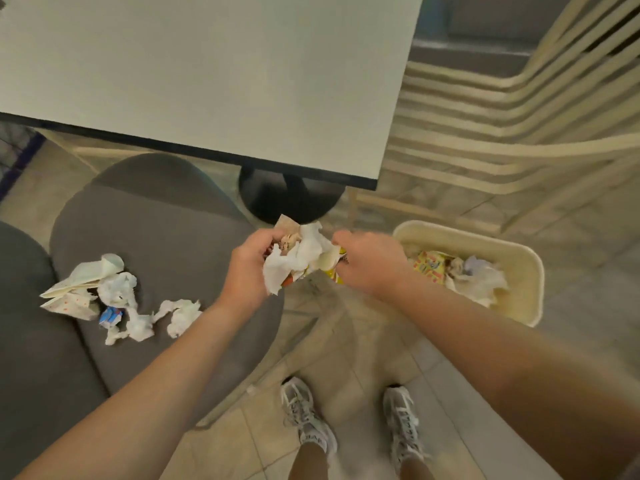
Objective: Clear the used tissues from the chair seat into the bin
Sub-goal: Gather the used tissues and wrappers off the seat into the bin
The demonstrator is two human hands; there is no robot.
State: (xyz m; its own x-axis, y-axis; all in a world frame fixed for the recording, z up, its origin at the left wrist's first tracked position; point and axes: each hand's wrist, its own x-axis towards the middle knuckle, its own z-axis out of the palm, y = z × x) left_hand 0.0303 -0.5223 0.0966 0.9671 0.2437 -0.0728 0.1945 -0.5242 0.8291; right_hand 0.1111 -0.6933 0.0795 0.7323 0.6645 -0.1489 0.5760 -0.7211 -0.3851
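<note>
Both hands (249, 268) around tissue wad (298, 261)

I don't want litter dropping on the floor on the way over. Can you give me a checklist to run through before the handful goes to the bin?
1. Wad of tissues and wrappers held from both sides: ok. The left hand and right hand both curl round it.
2. Loose ends tucked in: not ok. A flap of tissue hangs below the left grip.
3. Wad over the bin: not ok. It is above the floor, left of the rim.
4. Room in the bin: ok. Litter covers the bottom, well below the rim.
5. Path clear: ok. Nothing stands between wad and bin.
6. Chair seat cleared: not ok. Crumpled tissues remain on it.
</note>
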